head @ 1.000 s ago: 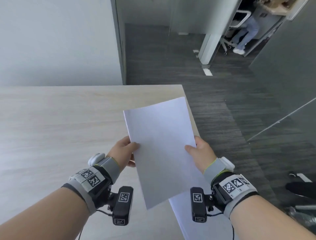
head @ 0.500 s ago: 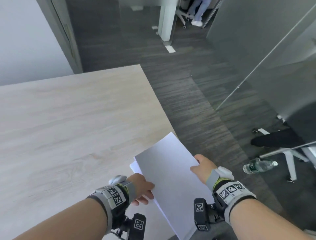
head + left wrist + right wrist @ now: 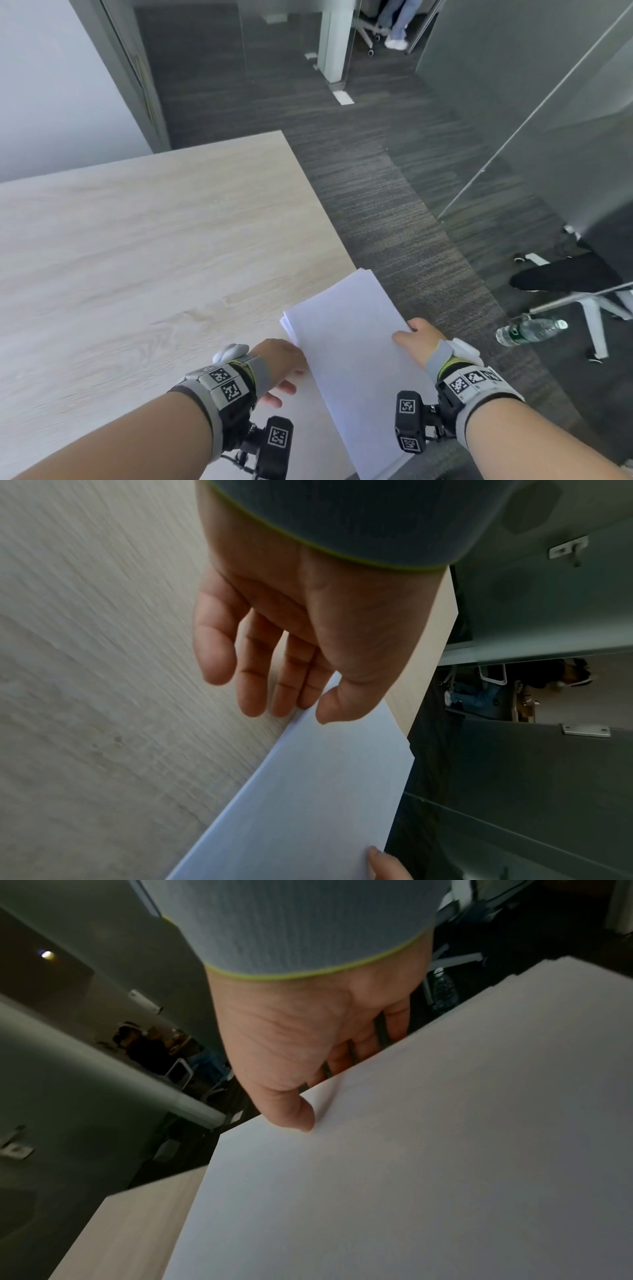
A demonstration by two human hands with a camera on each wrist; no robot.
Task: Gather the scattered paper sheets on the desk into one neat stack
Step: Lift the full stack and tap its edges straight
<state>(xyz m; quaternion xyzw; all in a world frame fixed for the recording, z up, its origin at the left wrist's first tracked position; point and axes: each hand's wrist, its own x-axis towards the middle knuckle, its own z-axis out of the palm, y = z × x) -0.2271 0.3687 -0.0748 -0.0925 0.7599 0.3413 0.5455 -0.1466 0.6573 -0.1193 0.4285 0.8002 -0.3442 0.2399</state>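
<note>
A stack of white paper sheets (image 3: 352, 359) lies slanted over the right front corner of the light wood desk (image 3: 137, 257), its right part hanging past the edge. My right hand (image 3: 416, 337) pinches the stack's right edge, thumb on top and fingers beneath, as the right wrist view shows (image 3: 301, 1056). My left hand (image 3: 281, 363) sits at the stack's left edge with fingers nearly straight. In the left wrist view its thumb tip touches the paper (image 3: 325, 804) and the fingers (image 3: 253, 669) lie beside the edge. The far left corner shows slightly offset sheet edges.
Dark carpet floor lies right of the desk. A plastic water bottle (image 3: 529, 330) lies on the floor beside an office chair (image 3: 582, 291). Glass partitions stand at the right. A seated person's legs (image 3: 394, 24) show far back.
The sheets came down from mid-air and toward me onto the desk's right front corner. My left hand loosened from gripping the left edge to touching it. The view swung right.
</note>
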